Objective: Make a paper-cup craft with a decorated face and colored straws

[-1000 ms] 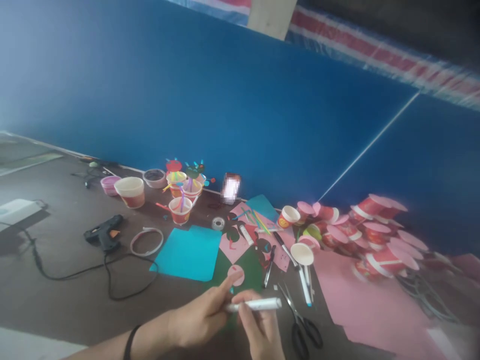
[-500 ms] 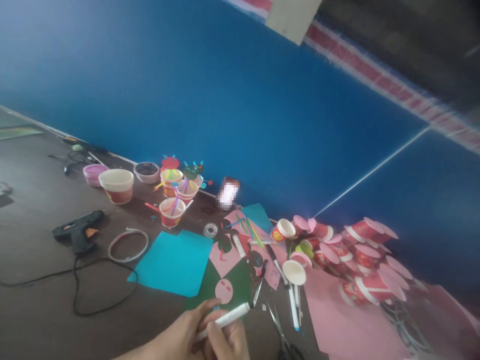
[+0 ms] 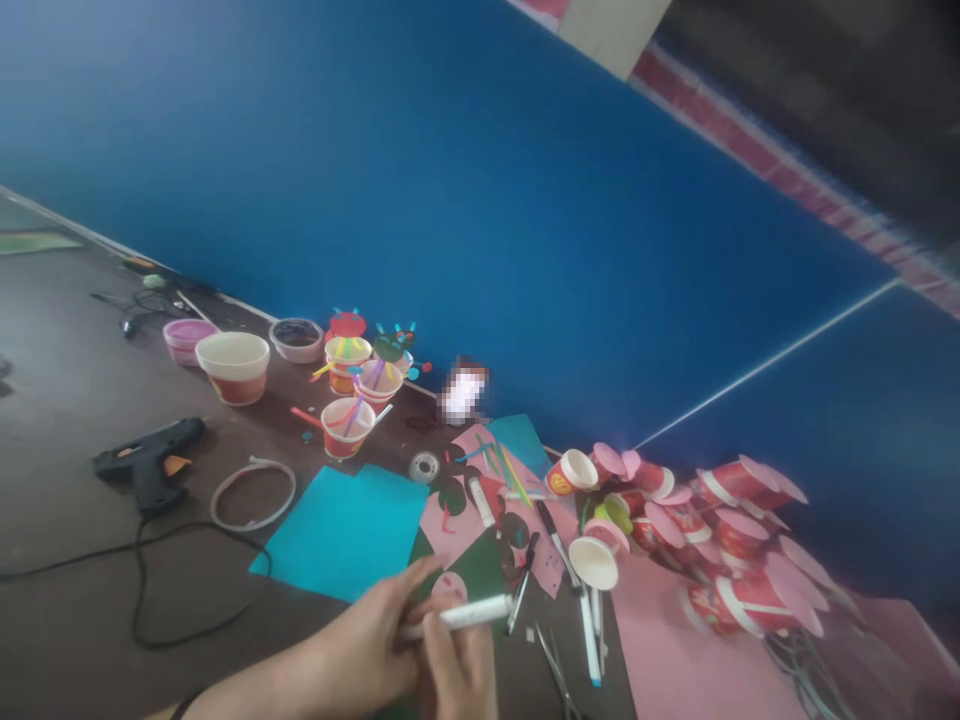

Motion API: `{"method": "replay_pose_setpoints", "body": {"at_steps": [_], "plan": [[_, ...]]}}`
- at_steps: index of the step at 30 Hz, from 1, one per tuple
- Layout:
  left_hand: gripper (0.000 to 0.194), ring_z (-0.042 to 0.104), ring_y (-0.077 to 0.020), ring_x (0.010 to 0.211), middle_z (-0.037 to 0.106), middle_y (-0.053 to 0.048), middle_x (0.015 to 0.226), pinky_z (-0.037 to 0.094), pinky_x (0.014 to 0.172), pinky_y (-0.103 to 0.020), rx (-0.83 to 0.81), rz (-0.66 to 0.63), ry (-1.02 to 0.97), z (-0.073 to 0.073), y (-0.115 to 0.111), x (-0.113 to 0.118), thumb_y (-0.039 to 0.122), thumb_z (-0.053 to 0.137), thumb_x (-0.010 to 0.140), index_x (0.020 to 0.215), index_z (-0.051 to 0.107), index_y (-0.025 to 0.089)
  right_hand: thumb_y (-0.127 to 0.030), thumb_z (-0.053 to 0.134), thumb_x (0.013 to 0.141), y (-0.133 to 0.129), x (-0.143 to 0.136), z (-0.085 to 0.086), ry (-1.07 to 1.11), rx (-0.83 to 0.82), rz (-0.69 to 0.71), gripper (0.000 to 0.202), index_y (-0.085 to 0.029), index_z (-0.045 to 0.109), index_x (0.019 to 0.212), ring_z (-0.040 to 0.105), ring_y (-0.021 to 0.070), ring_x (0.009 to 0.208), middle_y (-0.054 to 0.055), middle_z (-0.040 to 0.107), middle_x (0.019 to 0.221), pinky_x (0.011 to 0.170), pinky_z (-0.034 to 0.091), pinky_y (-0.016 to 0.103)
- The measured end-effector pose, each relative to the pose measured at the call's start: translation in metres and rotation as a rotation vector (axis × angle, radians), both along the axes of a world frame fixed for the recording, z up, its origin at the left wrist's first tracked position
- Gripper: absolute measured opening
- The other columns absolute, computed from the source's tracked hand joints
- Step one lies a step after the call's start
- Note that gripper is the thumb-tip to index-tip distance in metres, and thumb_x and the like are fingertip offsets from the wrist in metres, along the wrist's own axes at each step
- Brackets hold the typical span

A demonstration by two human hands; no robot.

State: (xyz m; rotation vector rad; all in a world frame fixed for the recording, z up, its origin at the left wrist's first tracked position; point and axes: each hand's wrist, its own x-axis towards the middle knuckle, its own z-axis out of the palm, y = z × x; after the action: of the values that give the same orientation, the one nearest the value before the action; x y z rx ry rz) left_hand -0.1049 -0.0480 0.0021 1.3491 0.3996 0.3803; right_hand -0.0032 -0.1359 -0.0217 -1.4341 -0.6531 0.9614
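Both hands meet low in the view, near the front edge of the floor work area. Left hand (image 3: 360,655) curled round the near end of a white marker (image 3: 457,615), fingers closed on the barrel, forefinger stretched forward above it. Right hand (image 3: 457,680) comes up from below, thumb and fingertips pinched together on the same marker near its middle. Marker held clear of the surface, long axis running almost level, left to right, far end tipped slightly up and pointing right toward the scissors (image 3: 555,670). Whether a cap is on: cannot tell, blurred.

Just behind the marker lies a pink paper disc (image 3: 448,588) on dark green paper (image 3: 480,565). Left of that, a turquoise sheet (image 3: 341,530). Loose pens (image 3: 589,640) lie beside an overturned paper cup (image 3: 592,562). A heap of red cups with pink lids (image 3: 712,530) sits along the blue wall (image 3: 450,200) at the right. Farther left: black glue gun (image 3: 146,460) with trailing cord, a white ring (image 3: 251,492), cups holding coloured straws (image 3: 349,425).
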Motion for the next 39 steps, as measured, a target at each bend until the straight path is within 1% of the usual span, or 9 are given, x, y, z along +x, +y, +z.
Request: {"method": "replay_pose_setpoints", "body": {"at_steps": [6, 9, 13, 17, 19, 24, 30, 35, 39], "plan": [[0.072, 0.052, -0.0103, 0.067, 0.059, -0.002, 0.089, 0.039, 0.056, -0.02, -0.08, 0.016, -0.133, 0.014, 0.023, 0.004, 0.018, 0.051, 0.078, 0.142, 0.017, 0.024, -0.046, 0.064, 0.078, 0.034, 0.029, 0.023, 0.28, 0.174, 0.022, 0.029, -0.016, 0.065, 0.075, 0.032, 0.0074, 0.042, -0.01, 0.028, 0.042, 0.044, 0.029, 0.02], [0.042, 0.048, -0.0092, 0.062, 0.057, -0.002, 0.083, 0.036, 0.054, -0.021, 0.027, 0.068, -0.114, 0.015, 0.021, 0.003, 0.03, 0.041, 0.091, 0.131, 0.033, 0.02, -0.042, 0.065, 0.078, 0.036, 0.027, 0.026, 0.295, 0.181, 0.036, 0.027, -0.015, 0.066, 0.084, 0.032, 0.0064, 0.042, -0.01, 0.031, 0.043, 0.045, 0.028, 0.019], [0.024, 0.046, -0.011, 0.066, 0.053, 0.0, 0.072, 0.037, 0.06, -0.023, 0.322, 0.163, 0.055, 0.009, 0.018, -0.003, 0.035, 0.039, 0.092, 0.086, 0.052, 0.015, -0.042, 0.063, 0.08, 0.026, 0.035, 0.024, 0.239, 0.151, 0.127, 0.036, -0.016, 0.059, 0.105, 0.034, 0.0059, 0.042, -0.007, 0.046, 0.051, 0.042, 0.023, 0.018], [0.024, 0.039, -0.0098, 0.057, 0.046, 0.004, 0.064, 0.03, 0.052, -0.021, 0.486, 0.156, 0.221, 0.008, 0.02, -0.016, 0.035, 0.039, 0.091, 0.085, 0.054, 0.017, -0.05, 0.054, 0.083, 0.009, 0.062, 0.032, 0.022, 0.115, 0.133, 0.04, -0.016, 0.057, 0.106, 0.042, 0.0073, 0.044, -0.003, 0.055, 0.057, 0.043, 0.03, 0.019], [0.02, 0.04, -0.0096, 0.055, 0.047, 0.005, 0.062, 0.029, 0.051, -0.02, 0.515, 0.088, 0.255, 0.013, 0.02, -0.021, 0.032, 0.04, 0.09, 0.087, 0.054, 0.017, -0.05, 0.054, 0.083, 0.0, 0.071, 0.042, -0.159, -0.008, 0.275, 0.038, -0.015, 0.061, 0.096, 0.045, 0.0089, 0.045, -0.002, 0.055, 0.056, 0.044, 0.033, 0.02], [0.017, 0.048, -0.0102, 0.054, 0.053, 0.004, 0.06, 0.032, 0.049, -0.018, 0.469, 0.0, 0.304, 0.023, 0.012, -0.021, 0.03, 0.046, 0.085, 0.083, 0.057, 0.017, -0.046, 0.056, 0.082, -0.01, 0.062, 0.062, -0.566, -0.115, 0.394, 0.032, -0.018, 0.068, 0.089, 0.052, 0.0128, 0.054, 0.001, 0.06, 0.062, 0.051, 0.039, 0.022], [0.023, 0.055, -0.0116, 0.055, 0.057, 0.002, 0.062, 0.035, 0.049, -0.018, 0.379, 0.011, 0.339, 0.017, 0.004, -0.023, 0.031, 0.045, 0.085, 0.087, 0.063, 0.016, -0.052, 0.054, 0.08, -0.017, 0.046, 0.045, -0.69, -0.113, 0.196, 0.037, -0.02, 0.07, 0.085, 0.059, 0.0191, 0.066, 0.005, 0.066, 0.074, 0.062, 0.048, 0.026], [0.022, 0.059, -0.0131, 0.06, 0.06, 0.001, 0.065, 0.038, 0.05, -0.018, 0.334, 0.029, 0.374, 0.031, 0.002, -0.03, 0.03, 0.045, 0.084, 0.085, 0.063, 0.017, -0.056, 0.055, 0.078, -0.022, 0.035, 0.028, -0.655, -0.104, 0.069, 0.039, -0.02, 0.07, 0.084, 0.058, 0.0189, 0.063, 0.006, 0.064, 0.074, 0.06, 0.049, 0.026], [0.023, 0.06, -0.0137, 0.059, 0.06, 0.001, 0.065, 0.041, 0.051, -0.019, 0.412, -0.007, 0.396, 0.035, 0.01, -0.028, 0.029, 0.042, 0.086, 0.089, 0.062, 0.018, -0.056, 0.058, 0.076, -0.018, 0.038, 0.023, -0.552, -0.099, 0.102, 0.04, -0.019, 0.07, 0.083, 0.053, 0.0154, 0.054, 0.005, 0.06, 0.068, 0.052, 0.045, 0.025]]}}
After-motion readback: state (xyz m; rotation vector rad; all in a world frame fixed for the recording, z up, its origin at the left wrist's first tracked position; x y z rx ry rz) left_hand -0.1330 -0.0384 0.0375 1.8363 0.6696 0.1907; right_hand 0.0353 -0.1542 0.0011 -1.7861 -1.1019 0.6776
